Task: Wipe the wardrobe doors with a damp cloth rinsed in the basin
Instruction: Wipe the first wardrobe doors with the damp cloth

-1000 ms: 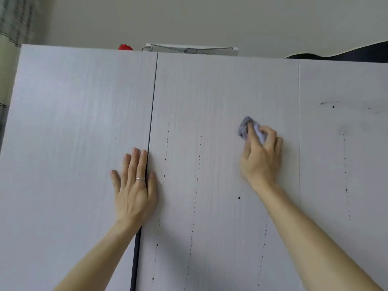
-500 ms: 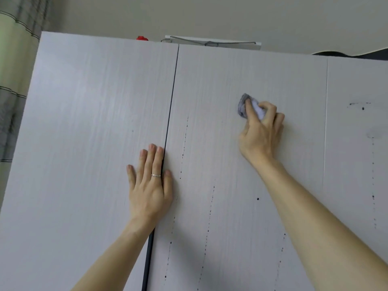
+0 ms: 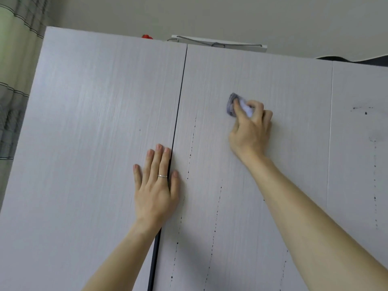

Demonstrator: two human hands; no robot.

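Where the right hand meets the middle wardrobe door, a small crumpled grey-and-white cloth is seen clenched between its curled fingers and thumb and pressed against the upper part of the panel. Lower and to the left, the left hand is laid flat with fingers spread, empty, across the dark vertical gap between the left wardrobe door and the middle one; a thin silver ring is worn on one finger. Dotted vertical trails of dark specks are marked down the middle door below both hands, and similar marks are shown on the right wardrobe door. Above the doors, a red object and a wire clothes hanger on a white board are visible on the wardrobe top. At far left, a striped curtain is partly shown.
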